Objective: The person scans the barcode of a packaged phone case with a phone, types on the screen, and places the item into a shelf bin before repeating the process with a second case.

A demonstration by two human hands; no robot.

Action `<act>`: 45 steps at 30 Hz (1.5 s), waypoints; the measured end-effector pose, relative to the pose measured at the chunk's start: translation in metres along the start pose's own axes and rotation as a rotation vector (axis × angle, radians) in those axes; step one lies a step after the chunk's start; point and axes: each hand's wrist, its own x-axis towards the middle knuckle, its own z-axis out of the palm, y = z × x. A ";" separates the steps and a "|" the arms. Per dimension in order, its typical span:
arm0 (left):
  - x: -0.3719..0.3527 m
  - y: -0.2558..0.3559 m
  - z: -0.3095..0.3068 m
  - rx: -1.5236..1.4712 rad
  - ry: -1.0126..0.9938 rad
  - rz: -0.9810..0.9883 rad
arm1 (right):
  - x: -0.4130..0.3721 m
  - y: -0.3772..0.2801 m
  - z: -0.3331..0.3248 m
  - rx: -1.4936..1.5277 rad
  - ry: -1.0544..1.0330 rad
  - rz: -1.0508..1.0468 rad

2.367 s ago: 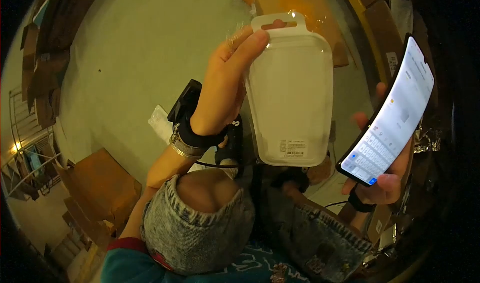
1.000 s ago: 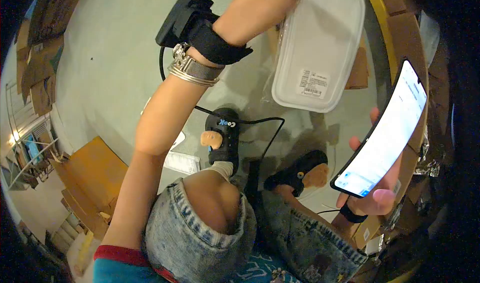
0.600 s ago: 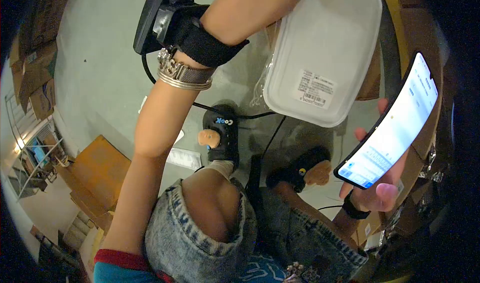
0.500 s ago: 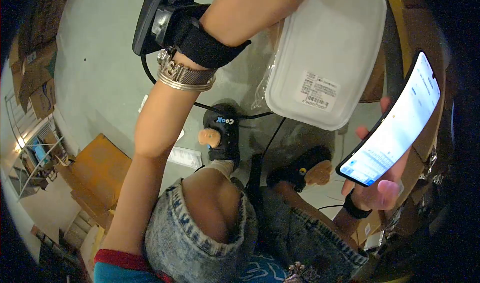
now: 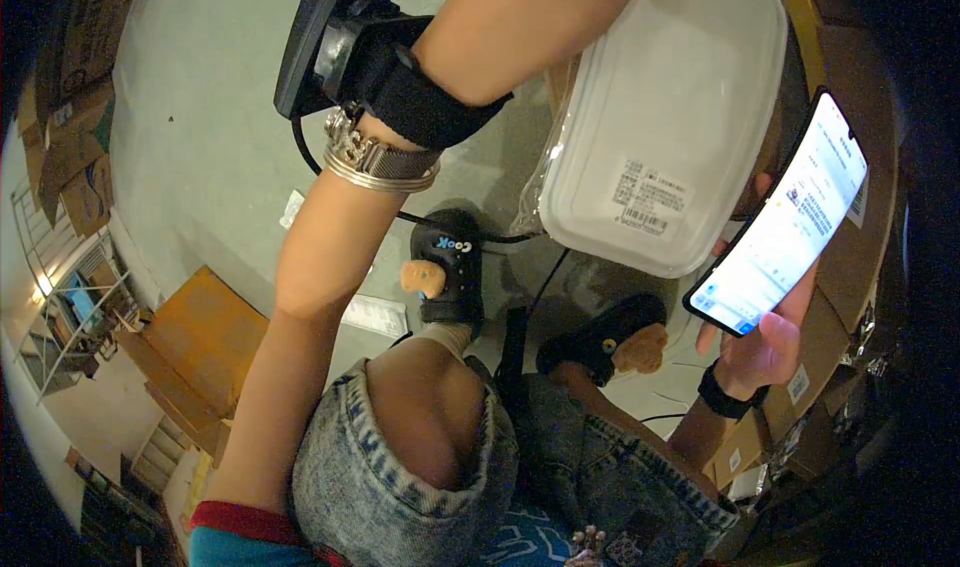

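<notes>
A smartphone (image 5: 785,222) with a bright screen full of small text rests in my right hand (image 5: 765,352). The fingers wrap behind it, and the thumb lies at the screen's lower edge. Left of the phone is a white rectangular plastic container (image 5: 680,87) in clear wrap, with a printed barcode label (image 5: 652,195). My left forearm (image 5: 330,227) reaches up past the container's upper left side. The left hand itself lies beyond the top edge, so its grip is hidden. A black strapped device (image 5: 345,52) and silver bracelets (image 5: 385,167) sit on that wrist.
Cardboard boxes (image 5: 855,187) line the right side. An open carton (image 5: 205,342) stands on the floor at left, with stacked boxes (image 5: 80,157) farther back. Below are my black clogs (image 5: 448,272), a white paper slip (image 5: 375,317) and a black cable (image 5: 545,292).
The container has shifted slightly right and down. The phone has risen a little, its screen shows different content, and my right thumb has come onto its lower edge.
</notes>
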 end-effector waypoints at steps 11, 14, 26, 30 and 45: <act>0.001 -0.006 -0.004 -0.106 -0.016 0.028 | -0.003 -0.001 0.012 0.102 0.006 0.034; 0.001 -0.001 -0.005 -0.051 -0.037 0.033 | -0.003 0.000 0.011 0.120 0.009 0.037; 0.002 0.014 -0.027 -0.023 0.042 0.200 | -0.016 -0.007 0.020 0.052 0.033 -0.047; -0.025 0.077 -0.042 -0.598 -0.049 -0.104 | -0.028 -0.014 0.023 0.056 -0.001 -0.085; -0.099 0.147 -0.037 -1.055 -0.336 -0.505 | -0.072 -0.024 0.056 0.121 -0.254 -0.030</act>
